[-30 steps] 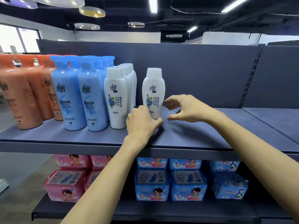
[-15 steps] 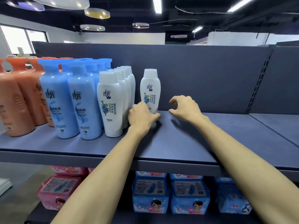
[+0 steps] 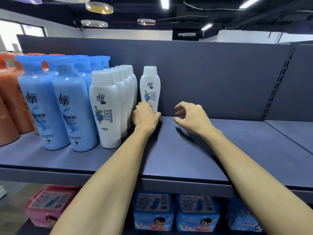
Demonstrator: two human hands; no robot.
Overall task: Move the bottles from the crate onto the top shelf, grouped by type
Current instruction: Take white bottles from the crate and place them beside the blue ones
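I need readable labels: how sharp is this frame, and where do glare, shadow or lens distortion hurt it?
Head view: label on the front white bottle sharp; orange bottles stretched at left edge; ceiling lights blown out; left hand hides the base of the lone white bottle; right hand throws soft shadow on the top shelf.

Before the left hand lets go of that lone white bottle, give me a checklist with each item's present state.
1. Lone bottle upright: ok.
2. Left hand holds its base: ok.
3. It stands next to the white row, its own type: ok.
4. Touching that row: cannot tell, the hand hides the bases.
5. Right hand free, holding nothing: ok.
6. Shelf bare to the bottle's right: ok.
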